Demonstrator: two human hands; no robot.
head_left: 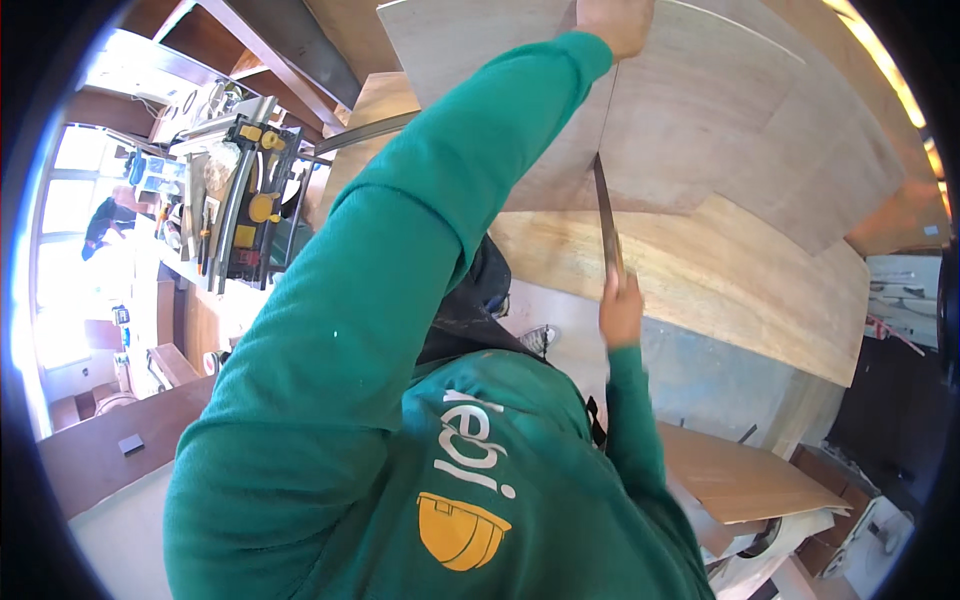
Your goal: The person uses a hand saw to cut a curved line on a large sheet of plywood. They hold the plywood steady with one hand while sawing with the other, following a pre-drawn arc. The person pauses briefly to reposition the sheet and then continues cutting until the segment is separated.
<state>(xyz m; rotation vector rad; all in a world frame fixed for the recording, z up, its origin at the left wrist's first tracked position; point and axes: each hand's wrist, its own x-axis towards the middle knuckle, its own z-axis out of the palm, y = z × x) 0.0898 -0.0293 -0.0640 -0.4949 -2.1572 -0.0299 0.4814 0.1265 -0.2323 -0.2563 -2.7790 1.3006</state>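
Note:
A thin, pale plywood sheet [730, 110] lies over a light wooden board [750, 260], with a dark straight line running up it from a saw blade [604, 200]. My left hand [612, 25] rests at the sheet's far edge at the top of the picture, its fingers mostly hidden. Lower on the right, my right hand [620, 312], slightly blurred, is closed around the near end of the saw, whose blade meets the sheet where the line ends. My left forearm, in a green sleeve, crosses the middle of the view.
At left stands a bench [255, 200] crowded with tools and clamps, with another person [112, 220] near a bright window. A brown panel [85, 450] is at lower left; cardboard [740, 475] lies at lower right. My legs and a shoe show below the board.

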